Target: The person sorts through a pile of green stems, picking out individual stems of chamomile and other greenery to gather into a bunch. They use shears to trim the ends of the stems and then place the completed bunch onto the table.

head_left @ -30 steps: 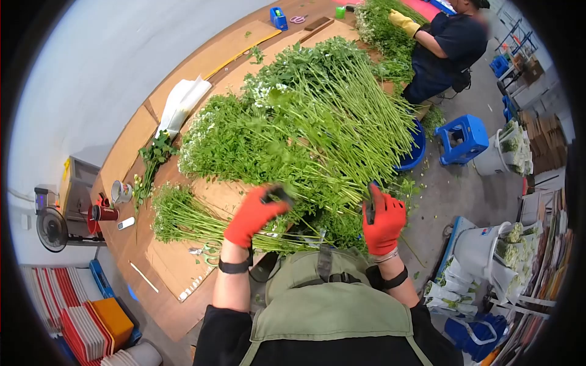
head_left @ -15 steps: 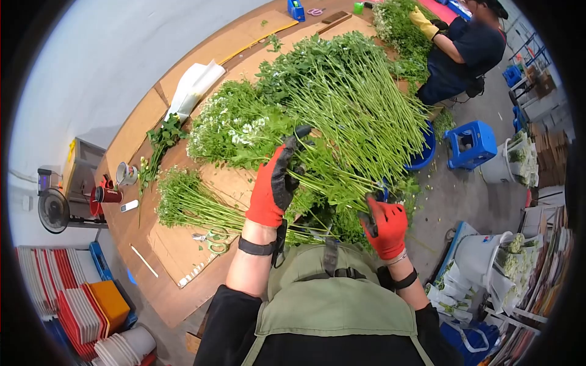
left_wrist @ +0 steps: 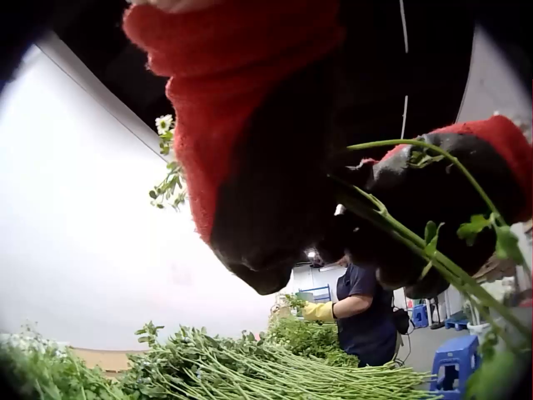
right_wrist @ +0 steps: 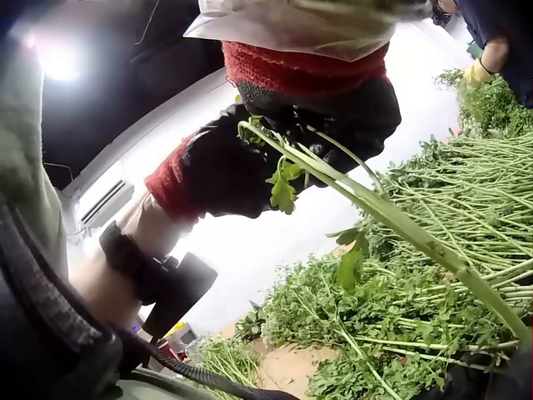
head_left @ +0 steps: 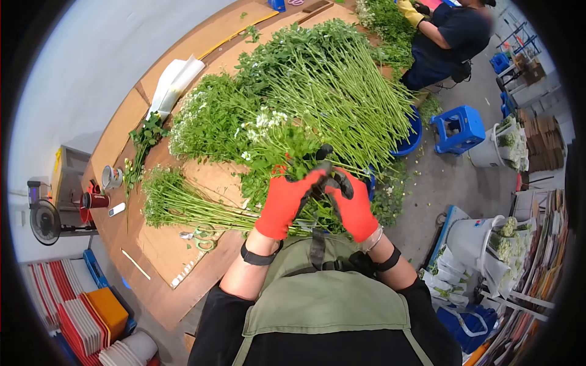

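Red-gloved left hand (head_left: 284, 204) and right hand (head_left: 354, 210) pinch leafy stems (right_wrist: 391, 218) between the stem pile (head_left: 348, 91) and apron (head_left: 329, 302), prob light, bendy and snappable, so I'd grab them low, gently.

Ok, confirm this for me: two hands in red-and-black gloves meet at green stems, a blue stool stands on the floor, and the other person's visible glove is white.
One fix: the other person's glove is yellow, not white, as the head view shows. Otherwise right: left hand and right hand meet at green stems; the blue stool stands on the floor.
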{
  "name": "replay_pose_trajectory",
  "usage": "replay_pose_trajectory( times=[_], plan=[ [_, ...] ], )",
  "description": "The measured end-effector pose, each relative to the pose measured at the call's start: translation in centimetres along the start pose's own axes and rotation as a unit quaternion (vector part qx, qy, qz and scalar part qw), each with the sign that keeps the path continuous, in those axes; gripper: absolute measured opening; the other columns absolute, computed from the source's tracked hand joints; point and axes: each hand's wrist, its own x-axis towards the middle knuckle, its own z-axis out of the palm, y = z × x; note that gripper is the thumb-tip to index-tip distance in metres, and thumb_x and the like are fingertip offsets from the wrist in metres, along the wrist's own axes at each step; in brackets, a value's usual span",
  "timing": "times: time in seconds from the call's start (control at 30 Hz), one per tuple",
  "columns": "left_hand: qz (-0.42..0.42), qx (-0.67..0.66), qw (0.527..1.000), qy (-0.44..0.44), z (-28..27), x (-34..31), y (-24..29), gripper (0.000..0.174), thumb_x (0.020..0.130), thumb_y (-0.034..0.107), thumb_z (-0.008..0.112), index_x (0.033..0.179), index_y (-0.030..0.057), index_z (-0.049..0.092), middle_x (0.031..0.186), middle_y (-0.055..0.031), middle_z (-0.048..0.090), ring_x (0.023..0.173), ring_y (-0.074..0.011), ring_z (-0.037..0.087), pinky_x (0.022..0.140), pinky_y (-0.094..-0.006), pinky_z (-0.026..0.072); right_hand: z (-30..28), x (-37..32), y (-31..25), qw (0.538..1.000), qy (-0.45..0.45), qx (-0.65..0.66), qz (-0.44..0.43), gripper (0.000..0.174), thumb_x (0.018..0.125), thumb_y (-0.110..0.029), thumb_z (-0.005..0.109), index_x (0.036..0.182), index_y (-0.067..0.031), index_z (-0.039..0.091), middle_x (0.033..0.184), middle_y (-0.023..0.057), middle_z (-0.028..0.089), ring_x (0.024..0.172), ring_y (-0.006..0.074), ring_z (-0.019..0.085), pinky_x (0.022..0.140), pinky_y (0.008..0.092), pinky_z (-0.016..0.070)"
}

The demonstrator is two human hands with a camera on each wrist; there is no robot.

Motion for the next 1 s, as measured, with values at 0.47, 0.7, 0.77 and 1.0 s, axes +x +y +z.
replay_pose_trajectory(
  times=[0.47, 0.7, 0.77, 1.0],
  plan=[
    [0.303, 0.516, 0.799, -0.058, -3.0, 0.8, -3.3, 0.04, 0.086, 0.003, 0.055, 0.125, 0.0129, 0.056, 0.088, -0.0059, 0.066, 0.07, -0.014, 0.06, 0.073, -0.0291, 0.0466, -3.6, 1.2, -4.9, 0.975, 0.044, -0.01, -0.219, 0.056, 0.071, -0.005, 0.07, 0.125, -0.0114, 0.057, 0.14, 0.0124, 0.042, 0.131, 0.0302, 0.037, 0.108, 0.0415, 0.0271],
    [0.1, -0.051, 0.993, -0.027, 1.4, -0.6, -2.0, 0.028, 0.082, 0.004, 0.062, 0.109, -0.0003, 0.058, 0.098, -0.0049, 0.064, 0.087, -0.0114, 0.058, 0.075, -0.0286, 0.0479, -3.3, 3.1, -9.9, 0.905, -0.015, -0.266, -0.332, 0.048, 0.065, -0.017, 0.078, 0.112, -0.0197, 0.066, 0.132, 0.007, 0.051, 0.129, 0.0364, 0.037, 0.105, 0.0483, 0.025],
    [0.065, -0.047, 0.996, -0.042, 1.7, -0.9, -0.9, 0.026, 0.083, 0.004, 0.063, 0.108, -0.0004, 0.058, 0.098, -0.0043, 0.064, 0.086, -0.0106, 0.058, 0.074, -0.0287, 0.048, -2.9, 3.4, -9.0, 0.893, -0.023, -0.28, -0.351, 0.041, 0.064, -0.013, 0.08, 0.103, -0.0138, 0.067, 0.126, 0.0058, 0.057, 0.132, 0.036, 0.032, 0.106, 0.0466, 0.0278],
    [0.029, 0.025, 0.999, 0.011, 0.2, -0.4, -0.3, 0.029, 0.082, 0.015, 0.07, 0.106, 0.0029, 0.061, 0.087, -0.0002, 0.063, 0.077, -0.006, 0.053, 0.067, -0.023, 0.0446, -4.9, 5.3, -6.0, 0.962, 0.029, 0.178, -0.207, 0.032, 0.094, -0.013, 0.042, 0.118, 0.0028, 0.055, 0.123, 0.013, 0.057, 0.12, 0.0223, 0.049, 0.102, 0.0328, 0.0341]
  ],
)
